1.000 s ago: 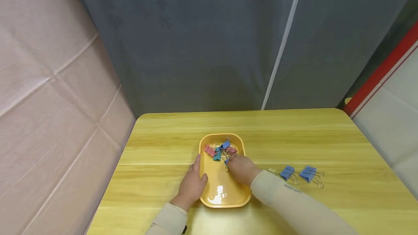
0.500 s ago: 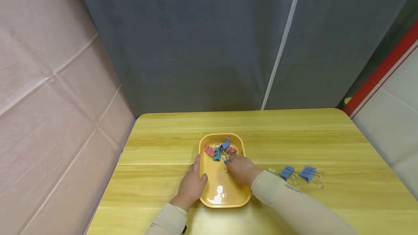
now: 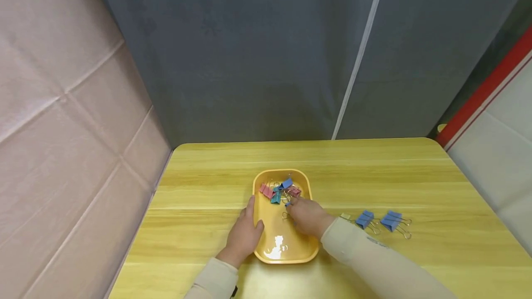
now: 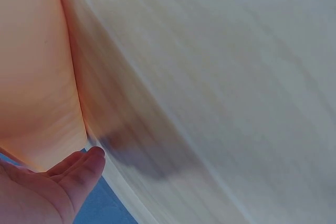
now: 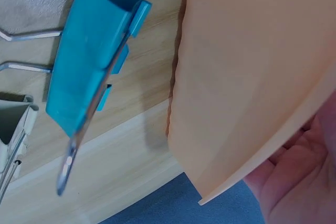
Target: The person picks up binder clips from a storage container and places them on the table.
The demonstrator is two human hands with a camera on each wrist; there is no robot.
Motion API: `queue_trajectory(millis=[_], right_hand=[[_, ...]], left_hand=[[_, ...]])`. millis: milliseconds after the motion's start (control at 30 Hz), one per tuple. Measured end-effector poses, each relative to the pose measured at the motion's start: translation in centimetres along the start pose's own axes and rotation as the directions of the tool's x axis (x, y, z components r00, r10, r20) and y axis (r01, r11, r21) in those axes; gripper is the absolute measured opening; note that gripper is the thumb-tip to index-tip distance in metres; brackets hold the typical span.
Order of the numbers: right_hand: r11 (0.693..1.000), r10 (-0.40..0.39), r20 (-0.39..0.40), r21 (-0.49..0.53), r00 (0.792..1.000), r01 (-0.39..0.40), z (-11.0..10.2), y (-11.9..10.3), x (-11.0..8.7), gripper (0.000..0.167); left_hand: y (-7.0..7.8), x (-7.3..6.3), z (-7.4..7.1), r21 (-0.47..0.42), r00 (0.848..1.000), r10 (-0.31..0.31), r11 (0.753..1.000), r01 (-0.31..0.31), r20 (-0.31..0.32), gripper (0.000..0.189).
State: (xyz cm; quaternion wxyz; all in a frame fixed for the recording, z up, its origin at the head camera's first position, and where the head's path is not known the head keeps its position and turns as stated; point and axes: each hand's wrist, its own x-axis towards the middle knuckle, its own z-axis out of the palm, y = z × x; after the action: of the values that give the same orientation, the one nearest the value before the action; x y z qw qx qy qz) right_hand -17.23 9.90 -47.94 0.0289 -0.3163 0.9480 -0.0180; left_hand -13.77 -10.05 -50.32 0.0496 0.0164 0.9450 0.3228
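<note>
Blue binder clip pinched in right hand inside yellow tray; left hand, fingers extended, braces tray from left, probably against sliding.

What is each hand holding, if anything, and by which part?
The right hand seems to pinch a blue clip in the yellow tray; exactly where on the clip is hidden. The left hand rests along the tray's left side.

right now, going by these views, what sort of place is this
Perhaps a makeshift work booth: a wood-grain table with a dark grey backdrop behind it and a creased pinkish sheet at the picture's left.
</note>
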Motion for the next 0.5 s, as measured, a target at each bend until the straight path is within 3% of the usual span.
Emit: queue_trajectory(millis=[200,500], right_hand=[[1.0,-0.018,-0.017,0.001,1.0,0.018,-0.3,-0.2,-0.19,0.023],[0.999,-0.032,-0.053,0.019,0.998,0.033,-0.81,-0.3,-0.6,0.021]], left_hand=[[-0.21,0.13,0.13,0.014,1.0,0.027,1.0,-0.027,-0.003,0.071],[-0.26,0.15,0.11,0.006,1.0,0.013,1.0,-0.013,0.001,0.071]])
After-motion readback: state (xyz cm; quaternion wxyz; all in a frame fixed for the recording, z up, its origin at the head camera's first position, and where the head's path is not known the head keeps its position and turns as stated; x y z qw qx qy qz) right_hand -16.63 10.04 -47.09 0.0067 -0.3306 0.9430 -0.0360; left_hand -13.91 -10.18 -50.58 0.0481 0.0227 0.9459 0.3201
